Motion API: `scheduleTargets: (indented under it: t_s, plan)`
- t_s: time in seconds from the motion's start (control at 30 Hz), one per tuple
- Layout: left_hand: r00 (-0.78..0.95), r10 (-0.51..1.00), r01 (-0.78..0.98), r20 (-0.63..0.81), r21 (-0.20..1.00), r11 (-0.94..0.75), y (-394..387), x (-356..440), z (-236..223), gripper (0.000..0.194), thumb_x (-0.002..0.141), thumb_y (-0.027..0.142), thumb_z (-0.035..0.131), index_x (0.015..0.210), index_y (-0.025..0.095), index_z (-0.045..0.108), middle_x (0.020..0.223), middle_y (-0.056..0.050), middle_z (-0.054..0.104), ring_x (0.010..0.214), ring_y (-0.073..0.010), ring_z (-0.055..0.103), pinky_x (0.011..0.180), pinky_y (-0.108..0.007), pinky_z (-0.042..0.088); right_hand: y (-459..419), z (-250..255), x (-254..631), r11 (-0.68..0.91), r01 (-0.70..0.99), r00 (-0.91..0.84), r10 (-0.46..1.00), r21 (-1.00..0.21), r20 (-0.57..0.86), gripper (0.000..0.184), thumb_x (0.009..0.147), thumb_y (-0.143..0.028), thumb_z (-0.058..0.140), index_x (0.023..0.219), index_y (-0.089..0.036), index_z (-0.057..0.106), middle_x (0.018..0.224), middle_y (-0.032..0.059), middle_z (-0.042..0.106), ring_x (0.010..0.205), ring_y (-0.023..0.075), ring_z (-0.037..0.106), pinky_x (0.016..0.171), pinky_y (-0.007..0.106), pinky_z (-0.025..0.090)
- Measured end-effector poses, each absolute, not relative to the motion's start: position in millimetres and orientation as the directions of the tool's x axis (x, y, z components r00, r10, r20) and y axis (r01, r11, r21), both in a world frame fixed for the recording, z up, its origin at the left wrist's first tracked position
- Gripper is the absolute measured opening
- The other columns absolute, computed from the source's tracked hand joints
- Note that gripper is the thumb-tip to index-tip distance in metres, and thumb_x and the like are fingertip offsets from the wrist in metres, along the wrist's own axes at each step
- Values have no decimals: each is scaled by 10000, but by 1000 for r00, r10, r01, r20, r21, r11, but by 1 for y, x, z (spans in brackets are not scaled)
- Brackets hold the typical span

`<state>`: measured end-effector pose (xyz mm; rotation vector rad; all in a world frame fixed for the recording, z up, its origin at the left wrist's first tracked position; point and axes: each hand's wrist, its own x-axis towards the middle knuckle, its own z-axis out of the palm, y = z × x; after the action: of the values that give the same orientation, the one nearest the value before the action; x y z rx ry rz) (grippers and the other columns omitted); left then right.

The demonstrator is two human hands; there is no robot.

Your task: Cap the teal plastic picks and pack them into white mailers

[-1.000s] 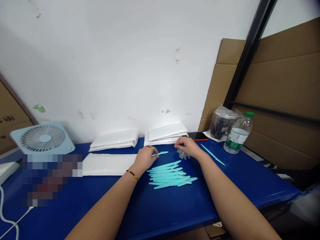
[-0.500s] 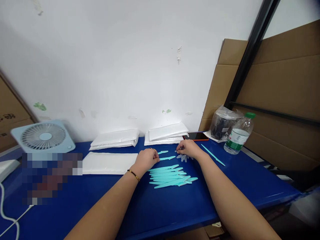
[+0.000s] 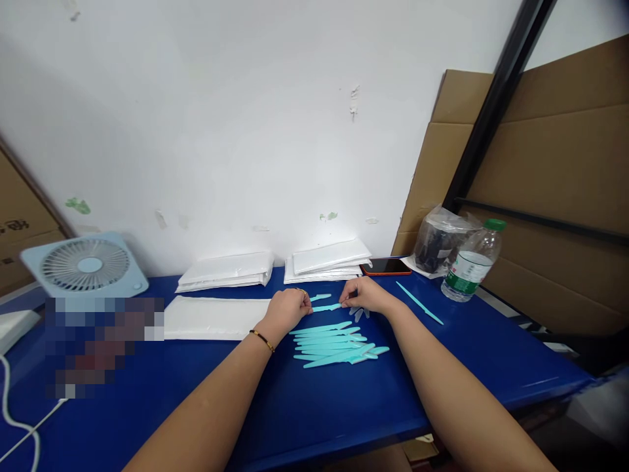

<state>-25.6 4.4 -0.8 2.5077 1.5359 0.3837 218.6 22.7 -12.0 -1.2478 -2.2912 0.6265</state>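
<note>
My left hand (image 3: 286,311), with a dark beaded bracelet at the wrist, pinches the left end of a turquoise eyebrow razor (image 3: 325,307). At the razor's other end are the closed fingertips of my right hand (image 3: 367,295); whether a small clear piece is between them I cannot tell. Small translucent pieces, like blade caps (image 3: 360,314), lie just under my right hand. Behind the held razor a second turquoise razor (image 3: 322,297) shows in part. Nearer to me is a loose pile of several turquoise razors (image 3: 329,344), mostly side by side.
On the blue table (image 3: 344,406) lie a white padded packet (image 3: 211,318) and two white packet stacks (image 3: 223,270) (image 3: 329,259) along the wall. A lone razor (image 3: 420,303), phone (image 3: 387,266), bagged dark item (image 3: 435,242) and water bottle (image 3: 469,265) sit right. A fan (image 3: 88,265) stands left.
My right hand has moved slightly left, from above the clear pieces to the end of the razor in my left hand. My left hand has stayed nearly in place.
</note>
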Motion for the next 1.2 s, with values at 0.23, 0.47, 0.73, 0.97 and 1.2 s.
scheduleTargets:
  t_s: [0.23,0.47,0.73,0.97,1.2]
  plan:
    - [454,884,833,116,298,-467,3,-27,4,64,723,260,601,746,216,642,771,1,665,747,-151,590,644,-227,385,21,-10,205,529,744,-465,849,-409,253,182,784,-290,568,886,-217,699,871,34,638,799,156,580,712,266,416]
    - [517,848,786,115,330,-523,-12,-20,14,184,724,385,596,786,220,647,813,-4,651,738,-146,587,603,-219,386,27,-14,216,216,974,-192,951,-74,243,335,796,-119,429,1025,-225,648,1036,86,582,1007,224,494,812,342,293]
    - [595,804,738,-15,406,-539,-16,-21,12,216,625,414,666,740,232,660,731,21,667,622,-129,581,496,-208,355,28,-18,208,238,970,-221,939,-37,263,381,826,-195,429,1182,-269,544,1033,76,572,989,225,494,813,353,273]
    - [557,829,763,-39,419,-493,-14,-19,9,52,669,252,620,682,210,647,721,5,669,631,-127,587,510,-202,365,26,-11,206,320,945,-282,906,-74,315,134,809,-290,542,806,-212,651,885,45,577,901,195,518,781,322,287]
    - [465,870,681,163,562,-469,2,-27,-1,142,822,246,430,882,196,548,756,-1,634,662,-123,576,575,-209,396,30,-15,214,327,913,-276,936,-244,219,118,767,-295,570,782,-198,635,881,43,587,830,177,553,707,268,354]
